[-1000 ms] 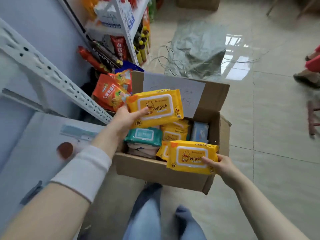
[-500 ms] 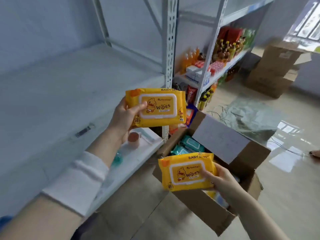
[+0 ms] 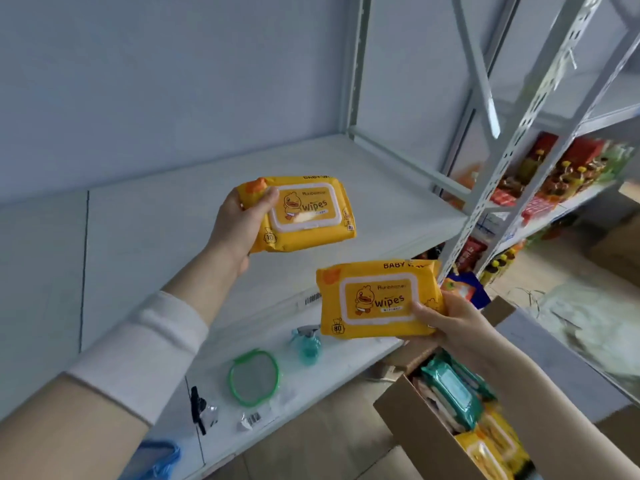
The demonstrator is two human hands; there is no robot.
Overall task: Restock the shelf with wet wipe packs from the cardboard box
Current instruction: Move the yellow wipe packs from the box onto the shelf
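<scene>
your left hand (image 3: 239, 226) grips a yellow wipes pack (image 3: 304, 213) by its left end, thumb curled over the top, above the white shelf (image 3: 166, 237). your right hand (image 3: 453, 323) pinches a second yellow pack (image 3: 374, 299) by its right end, over the cardboard box (image 3: 415, 431).

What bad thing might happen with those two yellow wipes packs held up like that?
1. Each hand grips its pack by one end only: the left hand holds the upper yellow pack, the right hand the lower yellow pack. Either might slip.
2. If the lower one drops, it may hit the small spray bottle or the green-rimmed lid on the lower shelf board.
3. The open cardboard box sits close by, so a step could bump it.
</scene>
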